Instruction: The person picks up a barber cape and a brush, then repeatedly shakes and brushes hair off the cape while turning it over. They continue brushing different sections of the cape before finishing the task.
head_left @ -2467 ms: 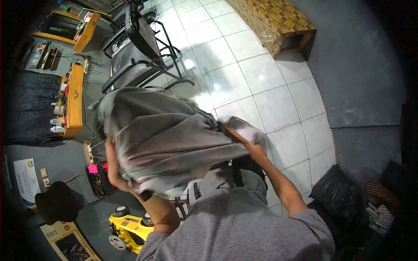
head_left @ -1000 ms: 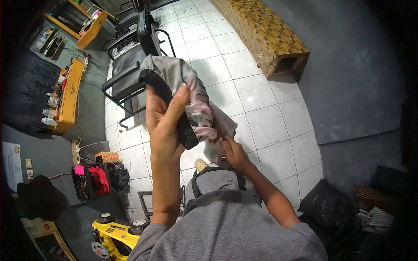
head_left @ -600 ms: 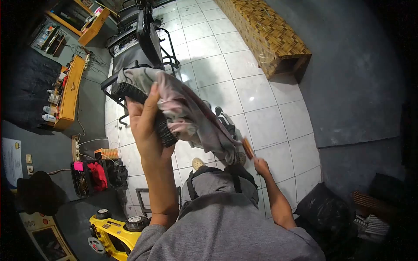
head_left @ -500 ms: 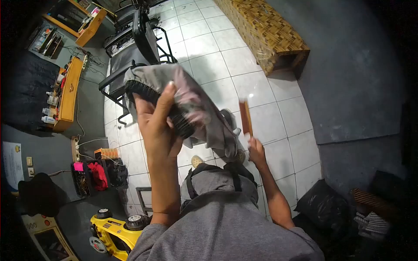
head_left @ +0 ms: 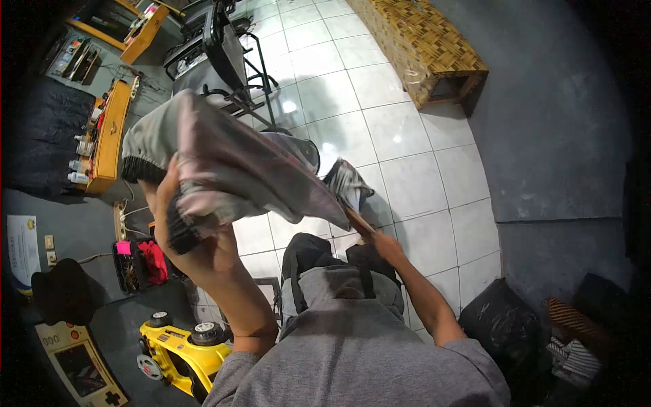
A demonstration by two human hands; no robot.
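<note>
My left hand (head_left: 163,207) is closed around a grey and pink cloth (head_left: 251,166), partly inside its opening, which is edged with a black gathered band (head_left: 183,227). The cloth is raised in front of me and stretches out to the right, blurred by movement. At its right end a dark and white striped patch (head_left: 351,186) shows. My right hand (head_left: 385,245) is closed on the handle of a brown wooden brush (head_left: 359,222). The brush's upper part is at the cloth's lower right edge, mostly hidden from view.
Black barber chairs (head_left: 217,61) stand ahead on the white tiled floor (head_left: 413,173). A woven-pattern bench (head_left: 427,47) lines the right wall. Wooden shelves (head_left: 108,146) with bottles are at left. A yellow toy car (head_left: 183,353) is at lower left, black bags (head_left: 502,325) at lower right.
The cloth has swung left and spread out, with my left hand moving left and turning. My right hand has moved slightly left, bringing the brush from beside the cloth to its edge.
</note>
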